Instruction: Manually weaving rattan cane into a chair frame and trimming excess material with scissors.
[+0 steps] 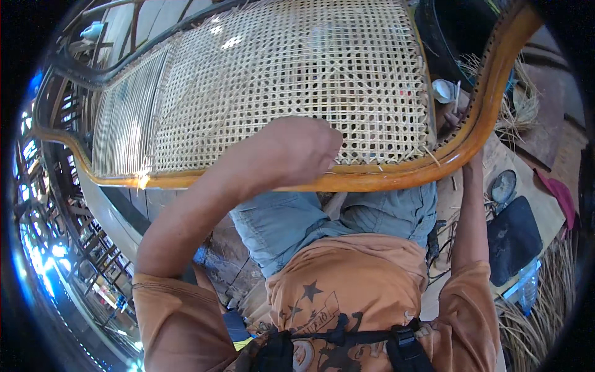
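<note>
A long curved wooden chair frame (372, 180), glossy orange-brown, lies across my lap with pale woven cane webbing (285, 74) stretched inside it. My left hand (304, 147) is closed over the near edge of the webbing, beside the frame's near rail. Its fingertips are turned away, so whatever they grip is hidden. My right forearm goes under the frame at the right. Part of my right hand (455, 118) shows through the gap between the webbing and the curved end, its fingers mostly covered. A short loose cane strand (432, 156) sticks up at the webbing's near right corner.
A dark round tub (455, 31) stands beyond the frame at the far right. Loose cane fibres (524, 102) lie near it. To my right are a dark flat pad (514, 239), a small round dish (503, 186), a clear plastic bottle (528, 288) and a straw bundle (545, 310).
</note>
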### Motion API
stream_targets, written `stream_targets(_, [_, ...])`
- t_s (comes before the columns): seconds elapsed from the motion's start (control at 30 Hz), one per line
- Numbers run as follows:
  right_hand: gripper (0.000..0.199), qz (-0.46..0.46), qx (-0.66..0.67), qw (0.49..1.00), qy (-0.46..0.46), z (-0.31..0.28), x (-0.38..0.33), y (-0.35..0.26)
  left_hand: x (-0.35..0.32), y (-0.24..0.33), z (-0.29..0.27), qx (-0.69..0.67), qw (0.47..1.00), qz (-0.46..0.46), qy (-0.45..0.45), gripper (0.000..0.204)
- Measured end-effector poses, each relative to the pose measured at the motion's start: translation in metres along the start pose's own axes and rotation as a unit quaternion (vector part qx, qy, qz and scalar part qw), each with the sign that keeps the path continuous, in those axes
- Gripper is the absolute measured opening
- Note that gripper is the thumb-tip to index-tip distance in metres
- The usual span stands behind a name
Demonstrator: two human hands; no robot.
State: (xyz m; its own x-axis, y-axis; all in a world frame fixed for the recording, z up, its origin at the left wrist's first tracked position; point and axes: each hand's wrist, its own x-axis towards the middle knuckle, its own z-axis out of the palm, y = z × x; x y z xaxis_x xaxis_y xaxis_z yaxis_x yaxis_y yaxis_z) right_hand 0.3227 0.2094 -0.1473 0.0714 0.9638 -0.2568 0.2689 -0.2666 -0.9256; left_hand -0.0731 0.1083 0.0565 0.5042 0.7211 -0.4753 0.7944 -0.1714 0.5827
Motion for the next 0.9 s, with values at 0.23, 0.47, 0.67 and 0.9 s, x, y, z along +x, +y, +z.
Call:
stream_targets(0.23, [0.014,-0.128,-0.2,0.971,0.005,0.008,-0.083,-0.18,-0.027,-0.016,0.006,-0.17,0.974,-0.104,0.106,0.016])
stream_targets(0.47, [0.01,-0.401,-0.351,0.725,-0.436,0.145,-0.114,-0.241,-0.005,-0.024,-0.005,-0.096,0.99,-0.1,0.031,0.015])
stream_targets(0.67, [0.016,-0.393,-0.403,0.671,-0.483,0.171,-0.109,-0.223,0.001,-0.03,-0.002,-0.059,0.994,-0.091,0.011,0.021])
stream_targets(0.9, [0.013,-0.362,-0.406,0.717,-0.436,0.172,-0.125,-0.222,0.0,-0.035,0.001,-0.061,0.996,-0.053,0.043,0.024])
